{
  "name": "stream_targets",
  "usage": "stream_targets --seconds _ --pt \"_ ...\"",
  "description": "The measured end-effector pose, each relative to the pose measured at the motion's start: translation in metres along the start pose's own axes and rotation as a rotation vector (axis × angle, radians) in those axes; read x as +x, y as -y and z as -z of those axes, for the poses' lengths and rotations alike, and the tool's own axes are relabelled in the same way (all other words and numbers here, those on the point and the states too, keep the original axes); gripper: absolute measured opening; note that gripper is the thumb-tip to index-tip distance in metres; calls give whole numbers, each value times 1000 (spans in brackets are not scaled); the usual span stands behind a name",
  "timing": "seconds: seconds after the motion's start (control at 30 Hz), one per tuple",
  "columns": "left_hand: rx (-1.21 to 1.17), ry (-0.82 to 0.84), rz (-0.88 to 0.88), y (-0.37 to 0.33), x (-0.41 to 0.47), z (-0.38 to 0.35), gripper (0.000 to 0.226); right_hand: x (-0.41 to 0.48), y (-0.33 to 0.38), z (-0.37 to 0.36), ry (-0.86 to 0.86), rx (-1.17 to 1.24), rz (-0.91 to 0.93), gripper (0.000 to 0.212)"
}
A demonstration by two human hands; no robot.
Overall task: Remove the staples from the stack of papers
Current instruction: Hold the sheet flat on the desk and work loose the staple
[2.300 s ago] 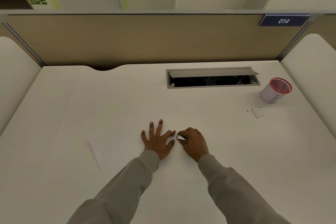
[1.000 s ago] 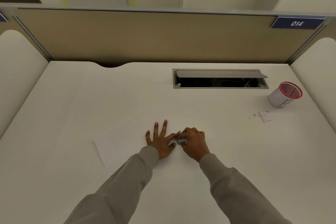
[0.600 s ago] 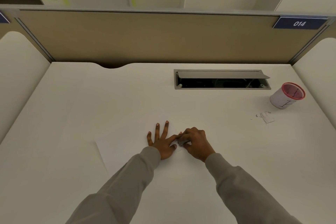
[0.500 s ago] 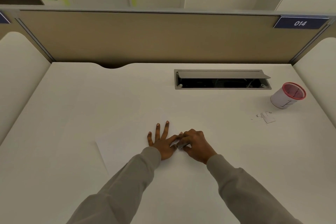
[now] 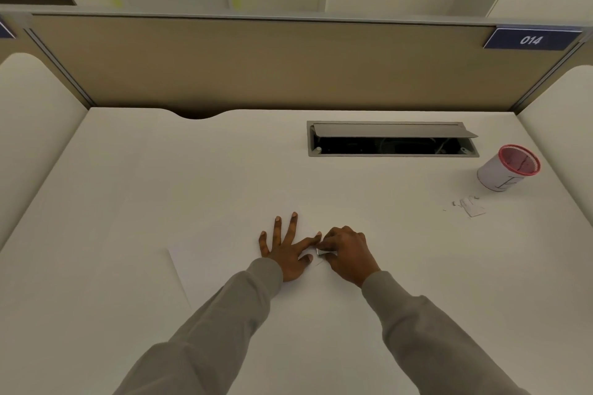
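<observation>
Staple work on the papers [image 5: 224, 253]

I saw left hand [image 5: 287, 250] flat, fingers spread, on sheets; right hand [image 5: 348, 253] w/ grip clamped on small metal tool [image 5: 322, 252] at desk [image 5: 128, 202].

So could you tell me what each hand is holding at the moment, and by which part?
The right hand pinches a small metal tool in its fingertips; the exact place of the grip is hidden. The left hand holds nothing, lying flat on the papers.
</observation>
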State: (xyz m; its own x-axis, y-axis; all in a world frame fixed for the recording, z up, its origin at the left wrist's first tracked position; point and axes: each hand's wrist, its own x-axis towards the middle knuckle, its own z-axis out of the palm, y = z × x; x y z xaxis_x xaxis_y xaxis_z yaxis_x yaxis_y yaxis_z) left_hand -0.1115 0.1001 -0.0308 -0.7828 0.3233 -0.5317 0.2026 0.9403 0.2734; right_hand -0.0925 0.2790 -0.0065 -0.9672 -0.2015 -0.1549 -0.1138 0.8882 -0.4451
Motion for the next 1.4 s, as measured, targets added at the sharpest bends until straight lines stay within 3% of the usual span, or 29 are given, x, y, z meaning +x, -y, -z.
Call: stream_targets --seconds 0.23,0.43,0.7,0.87,1.07,1.23,1.4 --pt "-6 0 -4 0 -1 1 54 -5 8 -8 -105 -93 11 28" --pt "-2 13 3 -1 0 2 52 4 -1 -1 6 14 42 22" --pt "-3 22 4 0 2 1 53 -6 -8 -7 -8 62 174 15" --pt "-9 7 -3 1 0 1 53 -11 -18 -8 -200 109 -13 23" --pt "-27 -20 -8 0 -6 3 58 -17 -20 -10 -223 126 -106 22" --pt "140 -240 -138 9 -8 23 74 -19 -21 -8 -262 175 -133 22" --pt "356 -88 -299 16 9 40 93 -23 -18 -10 -292 201 -162 21"
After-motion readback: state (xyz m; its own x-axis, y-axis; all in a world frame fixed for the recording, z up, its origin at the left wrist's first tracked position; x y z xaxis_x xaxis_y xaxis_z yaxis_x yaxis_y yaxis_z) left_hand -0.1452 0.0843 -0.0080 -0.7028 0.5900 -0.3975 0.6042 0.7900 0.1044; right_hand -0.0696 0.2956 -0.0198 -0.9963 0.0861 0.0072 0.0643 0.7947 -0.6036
